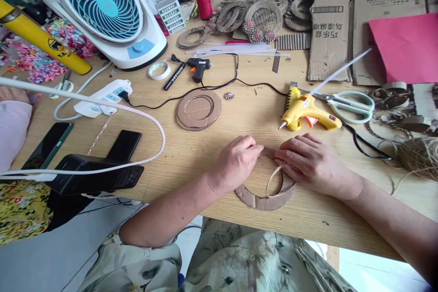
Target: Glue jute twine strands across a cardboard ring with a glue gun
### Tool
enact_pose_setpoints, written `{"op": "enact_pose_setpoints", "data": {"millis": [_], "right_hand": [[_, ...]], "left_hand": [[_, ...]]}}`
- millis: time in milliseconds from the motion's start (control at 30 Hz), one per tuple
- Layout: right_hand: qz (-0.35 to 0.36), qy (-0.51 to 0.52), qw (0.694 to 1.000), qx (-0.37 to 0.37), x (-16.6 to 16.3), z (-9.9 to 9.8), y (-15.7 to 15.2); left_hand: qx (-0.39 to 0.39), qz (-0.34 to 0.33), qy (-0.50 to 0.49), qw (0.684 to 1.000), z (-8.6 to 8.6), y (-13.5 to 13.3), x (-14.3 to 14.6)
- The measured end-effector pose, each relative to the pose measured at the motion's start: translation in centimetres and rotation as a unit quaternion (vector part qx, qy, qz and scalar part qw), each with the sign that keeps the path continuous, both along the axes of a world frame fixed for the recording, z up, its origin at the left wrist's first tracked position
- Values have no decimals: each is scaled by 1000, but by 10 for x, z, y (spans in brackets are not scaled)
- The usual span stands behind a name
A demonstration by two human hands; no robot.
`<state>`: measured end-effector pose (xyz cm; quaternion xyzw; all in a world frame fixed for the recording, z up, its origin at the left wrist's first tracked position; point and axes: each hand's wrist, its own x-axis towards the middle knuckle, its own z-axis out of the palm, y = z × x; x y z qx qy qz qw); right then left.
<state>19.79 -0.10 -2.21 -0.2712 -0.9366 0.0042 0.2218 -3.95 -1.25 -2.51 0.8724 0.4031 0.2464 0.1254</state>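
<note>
A flat cardboard ring (265, 203) lies near the table's front edge, under both of my hands. My left hand (236, 159) is closed, pinching the ring's far left rim between thumb and fingers. My right hand (313, 164) curls over the ring's right side, its fingertips pressed on the rim. A short strand of twine (269, 182) comes out from under the right fingertips and loops across the ring's opening. The fingers hide the far part of the ring and where the twine meets it. Beyond my right hand rests a yellow glue gun (304, 109).
Scissors (352, 106) and a twine ball (420, 157) are at the right. Another cardboard ring (214, 112), a black glue gun (199, 68) and tape (159, 70) lie farther back. A fan (106, 13), power strip (102, 96) and power bank (99, 174) occupy the left; another person's sleeve (13, 130) shows there.
</note>
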Motion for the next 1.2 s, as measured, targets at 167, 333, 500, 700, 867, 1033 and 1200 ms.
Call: {"op": "enact_pose_setpoints", "data": {"millis": [167,333,500,700,867,1033,1200], "right_hand": [[5,-11,1000,12,2,-2,1],[6,-9,1000,7,3,-3,1],[11,-10,1000,4,4,-4,1],[13,-6,1000,-4,4,-5,1],[18,-7,1000,6,4,-4,1],[18,-7,1000,9,4,-4,1],[19,-2,1000,6,3,-3,0]], "left_hand": [[9,3,18,1000,0,-1,1],[7,9,35,999,3,-2,2],[7,9,43,999,5,-3,4],[9,12,59,998,7,-4,5],[7,11,74,997,8,-5,6],[5,11,92,996,8,-5,8],[-6,9,106,994,10,-5,9]]}}
